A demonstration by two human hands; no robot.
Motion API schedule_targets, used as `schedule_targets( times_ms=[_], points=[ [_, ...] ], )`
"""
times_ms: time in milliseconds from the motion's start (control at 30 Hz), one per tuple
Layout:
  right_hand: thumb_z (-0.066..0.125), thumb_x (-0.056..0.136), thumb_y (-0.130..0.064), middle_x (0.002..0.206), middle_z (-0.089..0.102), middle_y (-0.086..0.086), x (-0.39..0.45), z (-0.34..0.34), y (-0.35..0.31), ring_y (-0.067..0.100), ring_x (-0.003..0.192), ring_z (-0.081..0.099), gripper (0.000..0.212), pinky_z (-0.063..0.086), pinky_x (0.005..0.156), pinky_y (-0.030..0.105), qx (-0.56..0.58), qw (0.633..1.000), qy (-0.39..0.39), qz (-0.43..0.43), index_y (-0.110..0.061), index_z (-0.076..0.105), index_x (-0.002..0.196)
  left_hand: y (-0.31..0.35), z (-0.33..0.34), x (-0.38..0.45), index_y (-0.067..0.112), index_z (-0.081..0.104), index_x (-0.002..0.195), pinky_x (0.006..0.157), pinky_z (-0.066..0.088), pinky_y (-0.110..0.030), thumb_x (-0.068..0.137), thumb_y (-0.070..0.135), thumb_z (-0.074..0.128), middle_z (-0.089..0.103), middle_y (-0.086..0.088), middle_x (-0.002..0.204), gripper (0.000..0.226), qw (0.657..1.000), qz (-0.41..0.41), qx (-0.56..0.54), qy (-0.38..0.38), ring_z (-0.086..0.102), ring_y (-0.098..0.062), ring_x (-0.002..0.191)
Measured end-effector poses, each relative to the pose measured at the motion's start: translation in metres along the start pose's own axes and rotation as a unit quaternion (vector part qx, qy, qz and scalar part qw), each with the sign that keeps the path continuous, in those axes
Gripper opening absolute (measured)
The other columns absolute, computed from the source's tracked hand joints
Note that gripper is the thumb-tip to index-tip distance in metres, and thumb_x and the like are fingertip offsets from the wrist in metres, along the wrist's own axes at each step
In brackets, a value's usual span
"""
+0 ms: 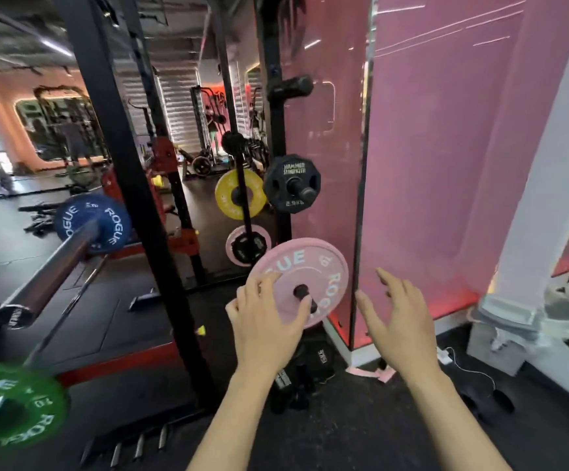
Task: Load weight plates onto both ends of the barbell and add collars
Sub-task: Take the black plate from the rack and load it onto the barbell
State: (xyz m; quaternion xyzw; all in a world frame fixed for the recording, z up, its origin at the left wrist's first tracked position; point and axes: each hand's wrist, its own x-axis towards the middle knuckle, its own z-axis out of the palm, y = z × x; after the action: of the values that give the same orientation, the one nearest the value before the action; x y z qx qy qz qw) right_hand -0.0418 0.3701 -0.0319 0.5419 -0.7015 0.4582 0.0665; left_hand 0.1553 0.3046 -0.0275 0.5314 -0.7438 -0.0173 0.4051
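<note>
Hanging on a short storage peg [305, 295] of the rack upright [278, 164], the pink plate [305, 266] faces me, its peg axis pointing out toward my hands; it sits low, just beside the pink wall panel [429, 164]; my left hand [264, 314] lies on the plate's lower left face, fingers spread and fairly straight, thumb near the hub, not yet gripping; my right hand [400, 314] hovers just off the plate's right edge, fingers loose and holding nothing; I judge the left is nearer; the barbell sleeve [55, 266] waits well apart to the left, carrying a blue plate [93, 222].
</note>
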Motion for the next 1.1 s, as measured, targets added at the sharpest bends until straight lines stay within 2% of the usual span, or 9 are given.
schedule_targets(
  times_ms=[167,400,600,800,933,1100],
  points=[
    [0.053,0.092,-0.052,0.123,0.057,-0.001,0.048,0.041,0.015,0.021,0.111,0.053,0.056,0.046,0.092,0.040,0.021,1.000,-0.011,-0.001,-0.020,0.049,0.138,-0.026,0.038,0.042,0.031,0.048,0.133,0.099,0.029,-0.037,0.082,0.073,0.039,0.048,0.009,0.127,0.067,1.000,-0.018,0.000,0.020,0.043,-0.015,0.119],
    [0.059,0.093,-0.045,0.127,0.058,0.001,0.164,0.118,0.028,0.023,0.115,0.053,0.053,0.045,0.097,0.043,0.027,0.999,-0.027,-0.003,-0.021,0.049,0.139,-0.054,0.090,0.158,0.030,0.048,0.133,0.103,0.027,-0.038,0.082,0.070,0.040,0.048,0.010,0.130,0.065,0.998,-0.033,-0.026,0.045,0.042,-0.014,0.121],
    [0.055,0.094,-0.048,0.128,0.058,0.004,0.239,0.169,0.045,0.024,0.119,0.050,0.053,0.043,0.100,0.043,0.030,0.999,-0.019,0.010,-0.018,0.050,0.138,-0.083,0.138,0.247,0.027,0.050,0.131,0.101,0.031,-0.044,0.087,0.064,0.045,0.051,0.007,0.127,0.057,0.997,-0.043,-0.018,0.063,0.044,-0.018,0.118],
    [0.054,0.094,-0.047,0.125,0.059,0.005,0.296,0.207,0.082,0.025,0.116,0.052,0.052,0.045,0.098,0.045,0.040,0.998,-0.027,0.029,-0.020,0.050,0.138,-0.095,0.190,0.298,0.024,0.051,0.132,0.100,0.032,-0.048,0.091,0.052,0.056,0.054,0.003,0.126,0.049,0.996,-0.062,-0.014,0.063,0.047,-0.022,0.118],
    [0.054,0.094,-0.046,0.124,0.060,0.003,0.342,0.235,0.103,0.023,0.113,0.056,0.050,0.047,0.095,0.047,0.072,0.997,-0.022,0.009,-0.019,0.051,0.136,-0.097,0.218,0.331,0.023,0.050,0.132,0.099,0.032,-0.049,0.093,0.052,0.049,0.055,0.000,0.126,0.049,0.993,-0.088,0.002,0.084,0.048,-0.023,0.117],
    [0.052,0.094,-0.048,0.119,0.061,0.003,0.404,0.267,0.123,0.025,0.112,0.055,0.053,0.047,0.095,0.045,0.077,0.996,-0.033,-0.029,-0.018,0.050,0.136,-0.088,0.245,0.374,0.022,0.050,0.132,0.099,0.032,-0.048,0.094,0.044,0.057,0.057,0.000,0.126,0.045,0.985,-0.128,0.015,0.114,0.048,-0.024,0.117]
  ],
)
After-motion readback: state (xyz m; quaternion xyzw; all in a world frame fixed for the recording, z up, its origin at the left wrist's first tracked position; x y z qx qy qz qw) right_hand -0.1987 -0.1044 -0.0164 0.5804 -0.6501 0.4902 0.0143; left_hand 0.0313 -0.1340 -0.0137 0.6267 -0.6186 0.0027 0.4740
